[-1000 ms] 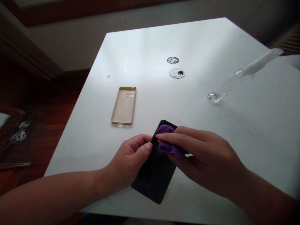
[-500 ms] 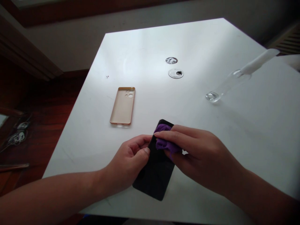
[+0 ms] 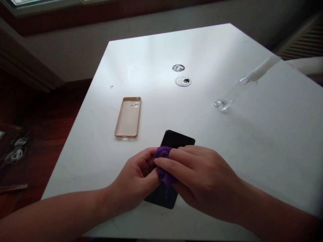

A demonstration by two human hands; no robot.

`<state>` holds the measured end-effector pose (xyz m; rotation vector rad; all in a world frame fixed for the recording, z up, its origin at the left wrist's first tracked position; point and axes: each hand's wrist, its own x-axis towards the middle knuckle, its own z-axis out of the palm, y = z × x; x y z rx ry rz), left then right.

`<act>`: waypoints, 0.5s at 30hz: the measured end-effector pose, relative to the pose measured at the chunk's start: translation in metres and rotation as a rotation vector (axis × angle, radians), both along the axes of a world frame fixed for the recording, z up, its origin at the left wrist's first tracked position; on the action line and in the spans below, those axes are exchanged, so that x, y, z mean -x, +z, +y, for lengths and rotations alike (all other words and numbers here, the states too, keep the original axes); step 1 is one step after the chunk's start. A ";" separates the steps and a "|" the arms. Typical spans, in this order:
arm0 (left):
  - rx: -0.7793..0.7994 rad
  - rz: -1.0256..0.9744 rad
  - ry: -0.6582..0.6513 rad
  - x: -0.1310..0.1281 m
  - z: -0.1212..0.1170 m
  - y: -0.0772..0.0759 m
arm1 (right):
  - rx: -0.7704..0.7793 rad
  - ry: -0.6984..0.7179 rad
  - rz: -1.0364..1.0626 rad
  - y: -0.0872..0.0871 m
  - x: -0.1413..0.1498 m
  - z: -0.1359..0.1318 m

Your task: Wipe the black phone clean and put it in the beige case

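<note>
A black smartphone (image 3: 178,138) is held low over the near part of the white table, partly covered by my hands. My left hand (image 3: 140,174) grips its left long edge, thumb on the screen side. Bunched in the closed fingers of my right hand (image 3: 199,174) is a purple cloth (image 3: 164,171), pressed onto the middle of the phone beside my left thumb. Farther left lies a clear phone case (image 3: 128,117) with a gold-orange rim, its camera cutouts toward the far end.
On the white table (image 3: 151,84) a clear glass vase (image 3: 222,104) with a white roll-like object (image 3: 263,69) stands at the right. A round cable hole (image 3: 178,68) and its cover (image 3: 183,81) are near the middle. Cables (image 3: 15,154) lie on the floor at left.
My right hand has slid the purple cloth down and left along the phone, baring its top end. My left hand keeps its hold. The whole view has shifted slightly.
</note>
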<state>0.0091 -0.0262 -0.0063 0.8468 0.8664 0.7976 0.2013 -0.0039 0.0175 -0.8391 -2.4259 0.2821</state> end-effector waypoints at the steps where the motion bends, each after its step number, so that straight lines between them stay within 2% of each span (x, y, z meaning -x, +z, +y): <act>1: -0.012 -0.005 -0.002 0.000 0.000 -0.001 | 0.015 -0.027 0.003 -0.001 -0.002 0.001; 7: 0.025 -0.024 -0.045 0.001 -0.003 -0.006 | 0.069 -0.274 0.061 -0.001 -0.011 0.012; 9: 0.004 -0.022 -0.037 0.001 -0.002 -0.006 | 0.060 -0.236 0.070 -0.001 -0.010 0.010; 12: -0.035 -0.024 -0.019 0.000 -0.002 -0.005 | 0.059 -0.081 0.065 -0.001 -0.007 0.006; 13: -0.035 -0.026 -0.017 0.000 -0.002 -0.004 | 0.072 -0.064 0.068 -0.002 -0.008 0.007; 15: -0.009 -0.032 -0.017 0.000 -0.002 -0.002 | 0.101 -0.126 0.082 -0.003 -0.010 0.010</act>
